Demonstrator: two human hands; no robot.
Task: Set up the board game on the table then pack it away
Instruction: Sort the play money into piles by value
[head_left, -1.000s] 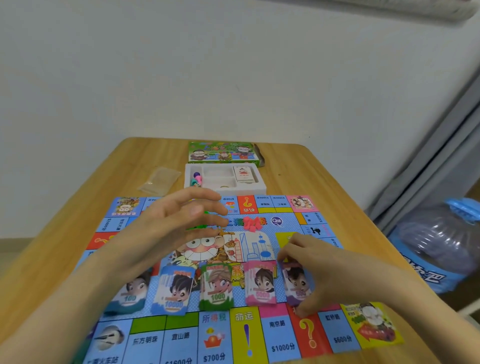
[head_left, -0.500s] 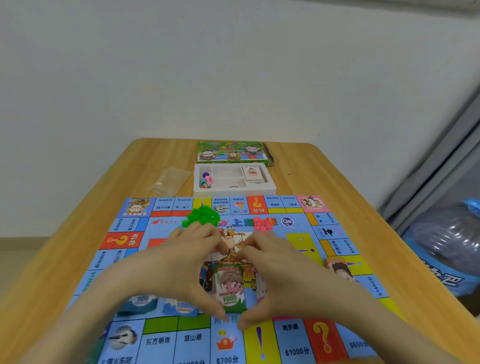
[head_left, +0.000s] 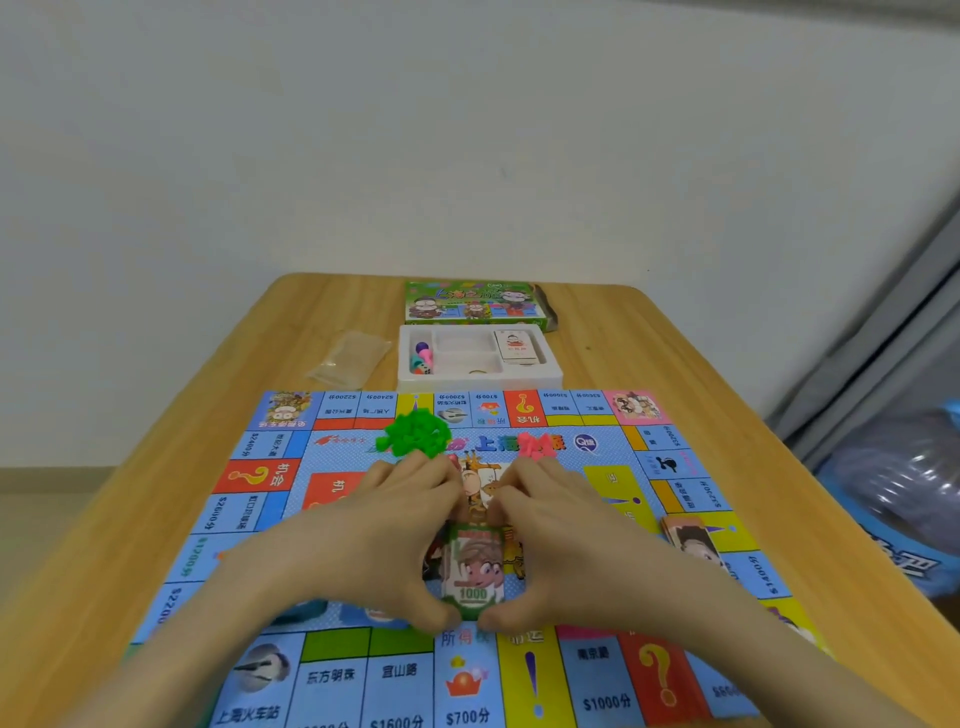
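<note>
The game board (head_left: 332, 675) lies flat on the wooden surface (head_left: 701, 389). Over its middle, the left hand (head_left: 374, 540) and the right hand (head_left: 566, 535) grasp a stack of play money (head_left: 472, 569) between them. Thumbs press at its near edge and fingers curl round its sides, with a green 1000 note on top. Other notes seem to lie under the hands, though they are mostly hidden.

Just beyond the fingers sit a heap of green pieces (head_left: 415, 436) and a smaller heap of pink pieces (head_left: 535, 447). Another pile of notes (head_left: 691, 540) rests on the board's right side.

Past the board's far edge stands a white tray (head_left: 478, 382) holding pawns (head_left: 422, 356) and a card deck (head_left: 514, 347). The box lid (head_left: 472, 304) lies behind it and a clear plastic bag (head_left: 348, 358) to its left. A big water bottle (head_left: 904, 493) lies off to the right, beyond the edge of the surface.
</note>
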